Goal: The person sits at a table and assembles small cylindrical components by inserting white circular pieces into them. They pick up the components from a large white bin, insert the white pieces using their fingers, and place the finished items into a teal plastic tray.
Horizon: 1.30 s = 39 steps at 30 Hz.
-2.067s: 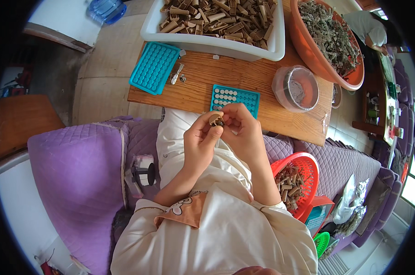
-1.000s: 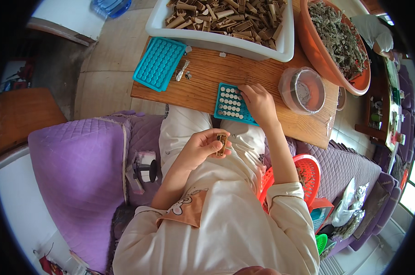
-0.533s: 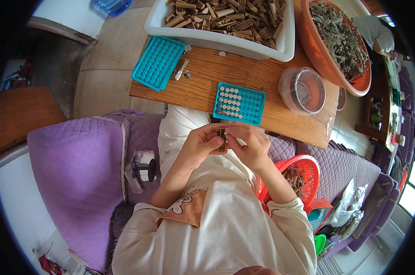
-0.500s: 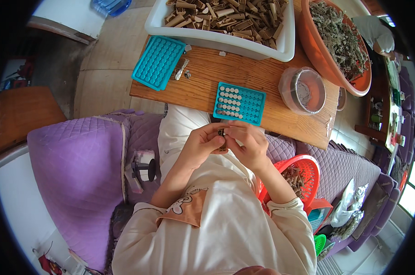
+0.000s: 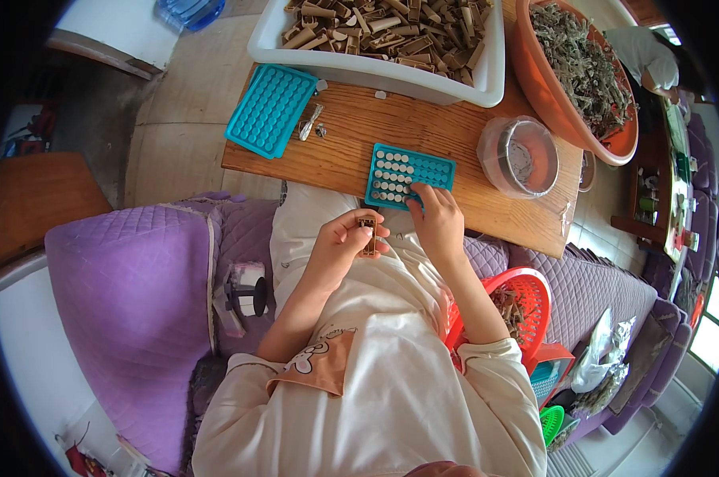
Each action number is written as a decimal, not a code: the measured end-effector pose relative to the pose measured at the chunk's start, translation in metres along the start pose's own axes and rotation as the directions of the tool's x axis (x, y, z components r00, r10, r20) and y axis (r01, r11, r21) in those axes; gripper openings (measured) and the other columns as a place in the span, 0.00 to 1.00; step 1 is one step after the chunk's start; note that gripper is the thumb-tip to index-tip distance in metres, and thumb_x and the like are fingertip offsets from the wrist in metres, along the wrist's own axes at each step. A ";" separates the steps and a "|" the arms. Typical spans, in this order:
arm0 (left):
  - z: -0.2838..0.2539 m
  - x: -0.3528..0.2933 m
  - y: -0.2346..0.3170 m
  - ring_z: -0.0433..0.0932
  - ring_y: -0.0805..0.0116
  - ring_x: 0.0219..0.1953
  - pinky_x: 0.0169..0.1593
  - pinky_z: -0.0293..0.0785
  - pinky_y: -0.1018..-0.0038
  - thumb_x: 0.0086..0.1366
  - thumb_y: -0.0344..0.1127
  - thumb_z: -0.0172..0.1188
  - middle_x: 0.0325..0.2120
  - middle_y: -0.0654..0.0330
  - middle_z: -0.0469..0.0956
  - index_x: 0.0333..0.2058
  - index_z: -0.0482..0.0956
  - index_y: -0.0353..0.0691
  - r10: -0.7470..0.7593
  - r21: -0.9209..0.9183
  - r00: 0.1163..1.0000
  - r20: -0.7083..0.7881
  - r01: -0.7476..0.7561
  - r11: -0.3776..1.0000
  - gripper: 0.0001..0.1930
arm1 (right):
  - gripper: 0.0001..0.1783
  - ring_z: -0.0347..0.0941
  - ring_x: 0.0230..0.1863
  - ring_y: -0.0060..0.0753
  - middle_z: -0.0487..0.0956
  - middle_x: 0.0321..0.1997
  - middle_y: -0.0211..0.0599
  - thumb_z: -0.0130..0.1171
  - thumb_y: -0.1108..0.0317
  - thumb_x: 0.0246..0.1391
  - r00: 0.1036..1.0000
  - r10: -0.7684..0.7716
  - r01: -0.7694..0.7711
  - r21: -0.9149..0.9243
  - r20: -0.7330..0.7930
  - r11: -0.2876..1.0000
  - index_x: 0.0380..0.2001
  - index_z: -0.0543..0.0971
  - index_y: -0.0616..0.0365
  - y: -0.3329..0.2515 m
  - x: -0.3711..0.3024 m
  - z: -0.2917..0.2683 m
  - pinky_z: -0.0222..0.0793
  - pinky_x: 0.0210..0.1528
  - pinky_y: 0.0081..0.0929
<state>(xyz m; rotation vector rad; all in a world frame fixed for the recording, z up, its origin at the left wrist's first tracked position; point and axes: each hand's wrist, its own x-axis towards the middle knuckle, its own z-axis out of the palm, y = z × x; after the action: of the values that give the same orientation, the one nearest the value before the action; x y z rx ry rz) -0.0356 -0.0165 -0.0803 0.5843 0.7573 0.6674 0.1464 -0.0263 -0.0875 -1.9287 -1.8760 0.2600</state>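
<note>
My left hand [image 5: 345, 242] is closed round a small brown trough-shaped plastic piece [image 5: 368, 235] above my lap, its open side up. The thumb presses into it, beside something small and white. My right hand [image 5: 438, 216] is at the near edge of a turquoise tray [image 5: 432, 171] of round pockets. Its fingers are bent together over the tray; whatever they pinch is hidden beneath them. Small white discs [image 5: 390, 168] fill the tray's left pockets, while the right pockets hold none.
A second turquoise tray [image 5: 270, 107] rests at the wooden table's [image 5: 335, 151] left edge. Behind is a white bin [image 5: 375, 77] of similar brown pieces. An orange basin [image 5: 526, 71] of dried plant matter and a clear-lined tub [image 5: 493, 163] stand right. A red basket [image 5: 540, 306] sits beside my right arm.
My right hand has left the brown piece and moved up and right to the tray. My left hand has shifted slightly left, still with the piece, which now shows more of its open side.
</note>
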 end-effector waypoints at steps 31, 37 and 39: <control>0.025 0.002 0.022 0.73 0.77 0.34 0.37 0.72 0.81 0.59 0.30 0.51 0.32 0.60 0.74 0.45 0.66 0.32 -0.018 0.294 0.974 0.225 -0.050 0.954 0.15 | 0.15 0.71 0.27 0.30 0.74 0.26 0.39 0.57 0.86 0.36 0.914 -0.069 0.289 0.523 -0.399 0.802 0.30 0.69 0.63 -0.039 -0.026 -0.023 0.67 0.29 0.21; 0.028 -0.001 0.021 0.73 0.78 0.33 0.37 0.72 0.81 0.57 0.25 0.51 0.30 0.60 0.74 0.43 0.68 0.32 -0.034 0.479 0.981 0.190 -0.063 0.876 0.14 | 0.16 0.71 0.25 0.31 0.74 0.24 0.38 0.58 0.86 0.35 0.891 -0.136 0.323 0.393 -0.433 0.861 0.30 0.68 0.62 -0.037 -0.035 -0.021 0.68 0.28 0.22; 0.029 -0.001 0.021 0.73 0.78 0.32 0.37 0.72 0.81 0.57 0.24 0.51 0.30 0.61 0.74 0.43 0.68 0.32 -0.021 0.554 0.982 0.189 -0.088 0.828 0.14 | 0.16 0.71 0.25 0.32 0.74 0.24 0.38 0.58 0.86 0.35 0.876 -0.152 0.341 0.366 -0.457 0.866 0.30 0.68 0.62 -0.036 -0.036 -0.018 0.68 0.27 0.23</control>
<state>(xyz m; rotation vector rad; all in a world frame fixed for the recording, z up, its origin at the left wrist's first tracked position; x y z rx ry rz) -0.0208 -0.0107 -0.0484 1.1897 0.7660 0.4033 0.1196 -0.0654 -0.0617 -1.2942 -1.5907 0.1543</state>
